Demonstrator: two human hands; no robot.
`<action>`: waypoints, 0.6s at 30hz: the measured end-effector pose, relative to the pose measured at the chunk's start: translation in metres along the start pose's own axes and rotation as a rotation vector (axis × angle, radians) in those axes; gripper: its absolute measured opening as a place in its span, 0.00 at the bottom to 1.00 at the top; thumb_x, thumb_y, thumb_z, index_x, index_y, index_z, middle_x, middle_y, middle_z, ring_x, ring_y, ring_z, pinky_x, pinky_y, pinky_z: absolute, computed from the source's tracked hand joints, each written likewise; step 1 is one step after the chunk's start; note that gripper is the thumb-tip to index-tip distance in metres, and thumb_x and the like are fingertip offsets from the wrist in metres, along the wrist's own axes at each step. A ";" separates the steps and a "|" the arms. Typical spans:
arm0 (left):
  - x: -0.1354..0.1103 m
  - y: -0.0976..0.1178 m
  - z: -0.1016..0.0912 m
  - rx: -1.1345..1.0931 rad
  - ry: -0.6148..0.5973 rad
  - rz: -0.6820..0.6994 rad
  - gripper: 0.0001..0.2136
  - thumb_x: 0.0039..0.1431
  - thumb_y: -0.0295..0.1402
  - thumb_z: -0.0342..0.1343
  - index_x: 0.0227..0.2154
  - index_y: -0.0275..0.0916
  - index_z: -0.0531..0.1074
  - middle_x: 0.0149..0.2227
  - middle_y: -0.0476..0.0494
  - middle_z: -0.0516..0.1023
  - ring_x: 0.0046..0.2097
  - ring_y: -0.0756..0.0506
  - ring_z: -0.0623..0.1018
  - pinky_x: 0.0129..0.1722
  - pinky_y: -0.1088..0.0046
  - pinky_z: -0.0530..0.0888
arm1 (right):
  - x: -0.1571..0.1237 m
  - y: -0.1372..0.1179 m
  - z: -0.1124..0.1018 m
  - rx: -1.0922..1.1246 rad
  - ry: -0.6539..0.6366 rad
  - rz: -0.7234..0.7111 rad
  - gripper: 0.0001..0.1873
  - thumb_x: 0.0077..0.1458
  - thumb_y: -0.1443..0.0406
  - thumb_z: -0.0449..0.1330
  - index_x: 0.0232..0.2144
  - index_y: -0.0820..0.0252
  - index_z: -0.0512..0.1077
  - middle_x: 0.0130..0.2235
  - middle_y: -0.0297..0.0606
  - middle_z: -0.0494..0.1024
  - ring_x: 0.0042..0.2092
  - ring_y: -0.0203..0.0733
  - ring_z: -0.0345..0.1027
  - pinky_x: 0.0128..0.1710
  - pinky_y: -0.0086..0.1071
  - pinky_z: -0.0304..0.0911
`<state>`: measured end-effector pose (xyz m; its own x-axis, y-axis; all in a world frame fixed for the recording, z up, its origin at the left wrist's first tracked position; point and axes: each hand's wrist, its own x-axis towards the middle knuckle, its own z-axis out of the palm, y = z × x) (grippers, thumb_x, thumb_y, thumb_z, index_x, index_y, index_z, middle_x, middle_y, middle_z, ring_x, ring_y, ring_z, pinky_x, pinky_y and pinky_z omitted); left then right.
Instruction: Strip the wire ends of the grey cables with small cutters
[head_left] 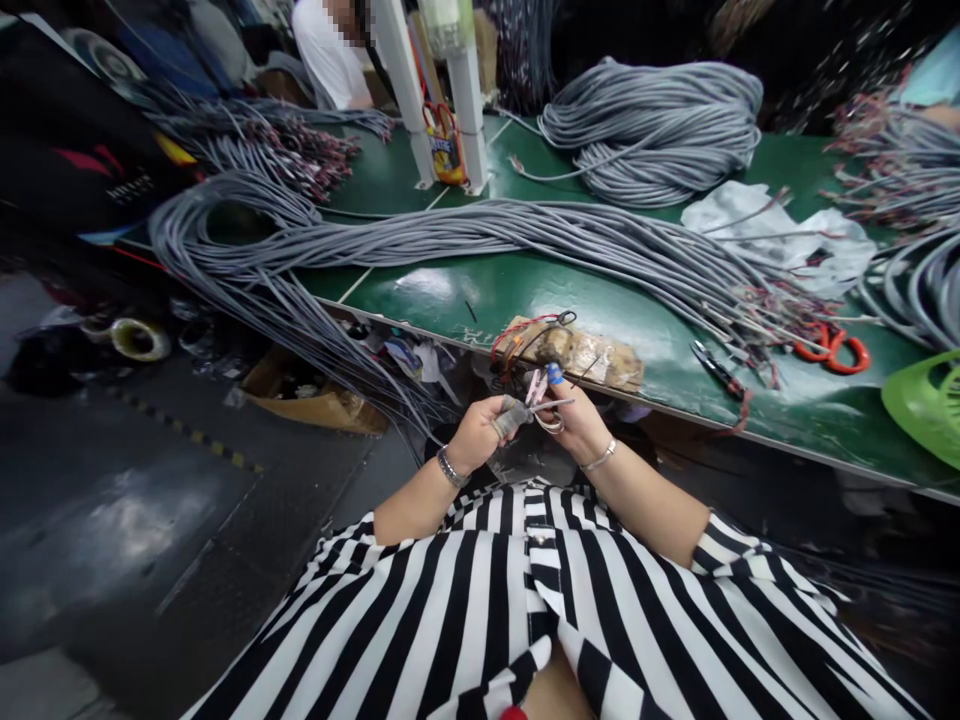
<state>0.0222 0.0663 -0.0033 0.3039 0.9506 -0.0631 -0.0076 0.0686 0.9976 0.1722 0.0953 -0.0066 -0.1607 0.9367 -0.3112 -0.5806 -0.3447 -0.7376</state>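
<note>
My left hand (484,430), its thumb wrapped in grey tape, is closed on a thin grey cable (553,404) just off the table's front edge. My right hand (583,428), with blue tape round a fingertip, pinches the pinkish-white wires (537,386) at the cable's end. The two hands nearly touch, and the fingers partly hide the wires. Right behind them, a taped brown block (600,360) with a red and a black wire lies at the edge. A long bundle of grey cables (480,232) stretches across the table, its stripped ends fanning out on the right.
On the green table (435,295) lie pliers (716,368), orange-handled scissors (832,350), a plastic bag (772,235) and a coiled cable heap (660,125). A green basket (926,405) stands at the right edge. White posts (469,110) rise at the back, near another person (330,55).
</note>
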 end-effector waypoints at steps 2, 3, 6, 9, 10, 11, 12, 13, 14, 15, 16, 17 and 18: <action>-0.001 -0.002 0.000 -0.017 0.011 -0.010 0.19 0.52 0.47 0.59 0.23 0.34 0.67 0.17 0.54 0.65 0.17 0.58 0.60 0.17 0.81 0.56 | 0.001 0.002 -0.001 0.011 -0.016 -0.012 0.27 0.41 0.45 0.65 0.18 0.62 0.64 0.15 0.26 0.59 0.16 0.24 0.45 0.13 0.22 0.40; -0.001 -0.003 -0.001 -0.028 0.025 -0.011 0.19 0.52 0.47 0.59 0.24 0.34 0.68 0.16 0.54 0.65 0.17 0.58 0.60 0.17 0.81 0.56 | 0.002 0.002 -0.001 0.018 -0.036 -0.012 0.27 0.41 0.45 0.65 0.18 0.62 0.64 0.15 0.26 0.59 0.16 0.24 0.45 0.13 0.21 0.40; -0.001 -0.004 -0.002 -0.057 0.061 0.001 0.18 0.52 0.47 0.58 0.26 0.34 0.69 0.16 0.55 0.65 0.17 0.58 0.60 0.17 0.82 0.56 | 0.002 0.003 -0.003 0.047 -0.088 -0.002 0.27 0.41 0.45 0.65 0.19 0.62 0.65 0.14 0.25 0.56 0.17 0.24 0.43 0.13 0.21 0.41; -0.001 -0.004 -0.001 -0.067 0.057 0.004 0.18 0.53 0.46 0.58 0.25 0.34 0.68 0.16 0.55 0.65 0.17 0.58 0.60 0.17 0.82 0.55 | 0.002 0.002 -0.002 0.047 -0.102 0.001 0.27 0.41 0.44 0.65 0.20 0.62 0.66 0.14 0.24 0.55 0.17 0.24 0.41 0.13 0.21 0.40; -0.001 -0.004 -0.001 -0.069 0.052 0.001 0.18 0.53 0.46 0.59 0.25 0.34 0.68 0.16 0.55 0.64 0.17 0.58 0.60 0.16 0.82 0.55 | 0.001 0.002 -0.001 0.038 -0.102 0.001 0.27 0.41 0.44 0.65 0.21 0.62 0.66 0.14 0.24 0.55 0.17 0.24 0.41 0.13 0.21 0.40; -0.001 -0.004 0.000 -0.070 0.046 0.000 0.18 0.52 0.47 0.59 0.25 0.34 0.68 0.16 0.55 0.64 0.17 0.58 0.59 0.16 0.82 0.56 | 0.001 0.001 0.000 0.027 -0.095 0.000 0.27 0.41 0.43 0.64 0.20 0.62 0.65 0.14 0.24 0.55 0.16 0.25 0.41 0.13 0.22 0.39; -0.001 -0.004 0.001 -0.070 0.040 0.002 0.18 0.52 0.47 0.59 0.26 0.34 0.69 0.16 0.55 0.64 0.17 0.58 0.59 0.16 0.82 0.56 | 0.000 0.001 0.000 0.017 -0.083 0.001 0.28 0.41 0.43 0.64 0.19 0.61 0.64 0.14 0.24 0.55 0.16 0.25 0.41 0.12 0.22 0.39; -0.002 -0.004 0.001 -0.068 0.031 0.005 0.18 0.52 0.48 0.58 0.26 0.33 0.69 0.16 0.55 0.64 0.17 0.58 0.59 0.16 0.81 0.56 | 0.000 0.001 0.000 0.007 -0.071 0.008 0.28 0.41 0.43 0.63 0.19 0.61 0.63 0.14 0.25 0.56 0.16 0.25 0.41 0.12 0.22 0.39; -0.003 -0.003 0.001 -0.066 0.021 0.009 0.19 0.52 0.48 0.58 0.26 0.33 0.70 0.16 0.54 0.64 0.17 0.58 0.59 0.16 0.81 0.56 | -0.001 0.000 0.000 -0.002 -0.062 0.023 0.28 0.41 0.42 0.63 0.18 0.60 0.62 0.14 0.25 0.56 0.16 0.25 0.42 0.12 0.22 0.39; -0.006 -0.003 0.000 -0.061 0.009 0.014 0.19 0.52 0.49 0.58 0.27 0.33 0.70 0.16 0.54 0.64 0.17 0.58 0.59 0.16 0.81 0.56 | -0.002 0.000 -0.002 -0.013 -0.060 0.047 0.28 0.41 0.42 0.63 0.19 0.60 0.63 0.15 0.26 0.58 0.16 0.25 0.43 0.12 0.23 0.39; -0.008 -0.003 -0.001 -0.055 -0.005 0.016 0.20 0.51 0.49 0.59 0.27 0.33 0.71 0.17 0.54 0.64 0.17 0.58 0.59 0.17 0.81 0.56 | -0.003 -0.001 -0.005 -0.027 -0.072 0.081 0.28 0.41 0.42 0.63 0.21 0.61 0.64 0.16 0.27 0.61 0.16 0.25 0.44 0.12 0.23 0.39; -0.012 -0.002 -0.002 -0.048 -0.015 0.017 0.20 0.51 0.49 0.59 0.27 0.33 0.71 0.17 0.54 0.64 0.17 0.58 0.59 0.17 0.81 0.56 | -0.005 -0.002 -0.008 -0.047 -0.098 0.118 0.27 0.41 0.43 0.63 0.23 0.61 0.66 0.18 0.28 0.65 0.16 0.25 0.45 0.13 0.22 0.39; -0.015 -0.002 -0.004 -0.041 -0.023 0.019 0.20 0.50 0.49 0.59 0.27 0.33 0.71 0.17 0.54 0.64 0.17 0.58 0.59 0.17 0.81 0.56 | -0.008 -0.003 -0.012 -0.071 -0.137 0.152 0.26 0.41 0.45 0.65 0.25 0.62 0.67 0.20 0.30 0.68 0.17 0.24 0.47 0.13 0.22 0.39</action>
<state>0.0135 0.0530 -0.0048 0.3251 0.9447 -0.0434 -0.0523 0.0637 0.9966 0.1850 0.0882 -0.0092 -0.3519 0.8716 -0.3413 -0.4842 -0.4816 -0.7305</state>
